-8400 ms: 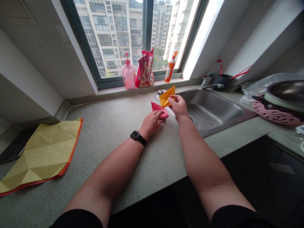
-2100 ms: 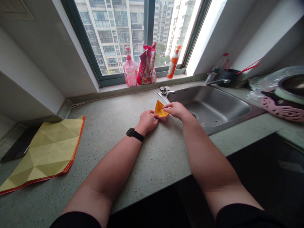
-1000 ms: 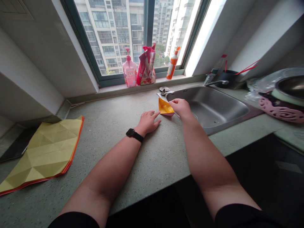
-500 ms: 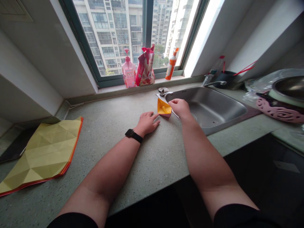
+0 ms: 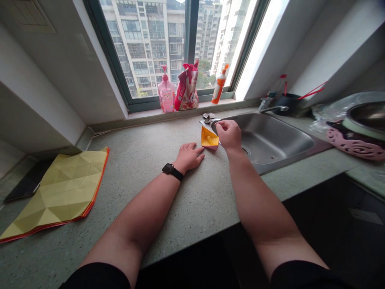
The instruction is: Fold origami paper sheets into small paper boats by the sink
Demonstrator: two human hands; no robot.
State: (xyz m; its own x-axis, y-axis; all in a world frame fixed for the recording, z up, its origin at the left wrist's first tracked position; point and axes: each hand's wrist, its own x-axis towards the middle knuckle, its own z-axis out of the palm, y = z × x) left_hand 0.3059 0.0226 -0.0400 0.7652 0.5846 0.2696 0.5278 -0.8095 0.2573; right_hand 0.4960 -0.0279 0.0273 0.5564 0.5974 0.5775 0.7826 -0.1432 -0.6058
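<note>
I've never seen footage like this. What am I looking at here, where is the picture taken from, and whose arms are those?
This picture comes from a camera worn on a person's head, looking forward and down, so the arms are the wearer's own. No machine is involved. The left hand, with a black watch on the wrist, lies flat on a speckled countertop, its fingertips close to a small folded paper shape in yellow and pink. The right hand is just beside that shape, over a steel sink, and shows no held object. Further left lies a creased yellow sheet with orange edges.
</note>
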